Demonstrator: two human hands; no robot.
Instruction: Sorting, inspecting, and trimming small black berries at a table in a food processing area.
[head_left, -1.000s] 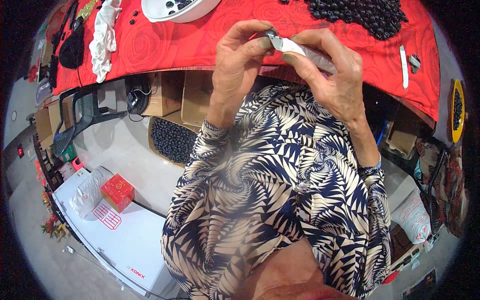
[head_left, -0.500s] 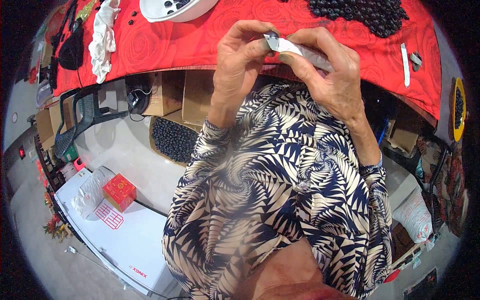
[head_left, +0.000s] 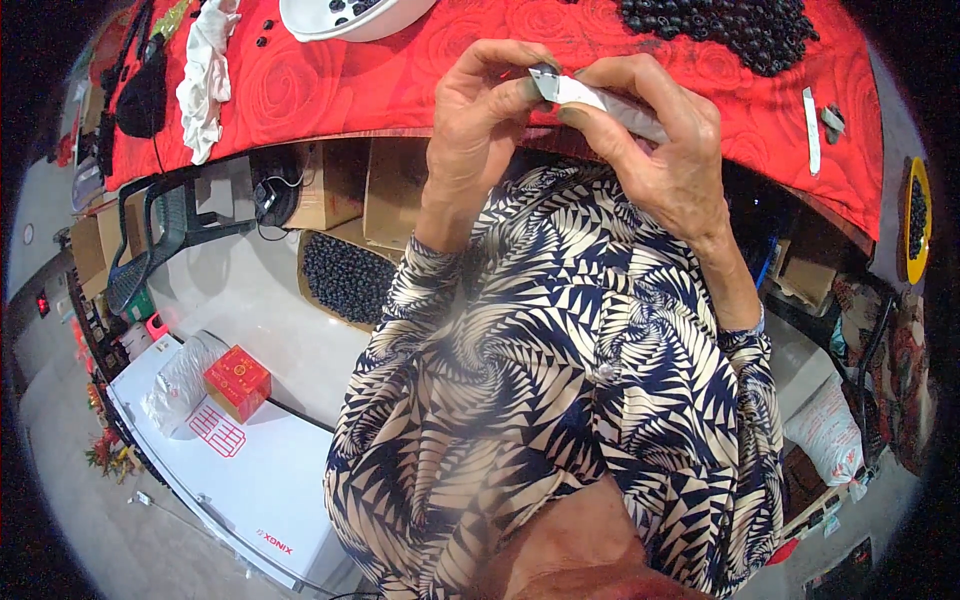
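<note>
Above the front edge of the red cloth, both my hands meet. My left hand (head_left: 478,135) is closed, its thumb and fingertips pinching a small dark bead (head_left: 546,69), mostly hidden between them. Wrapped in the fingers of my right hand (head_left: 665,135) is a flat white strip (head_left: 588,96); its slanted grey end touches the bead and my left thumb. On the cloth farther off lies a heap of shiny black beads (head_left: 725,30). A white bowl (head_left: 375,22) at the top holds several more dark beads.
A crumpled white cloth (head_left: 205,85) and a black item (head_left: 143,103) lie on the left of the red tablecloth (head_left: 330,85). Another white strip (head_left: 811,130) lies at right. Below are a carton of dark beads (head_left: 343,275), a red box (head_left: 238,382) and a chair (head_left: 160,235).
Hardly anything differs. My hands keep the same grip, and the view has shifted very slightly.
</note>
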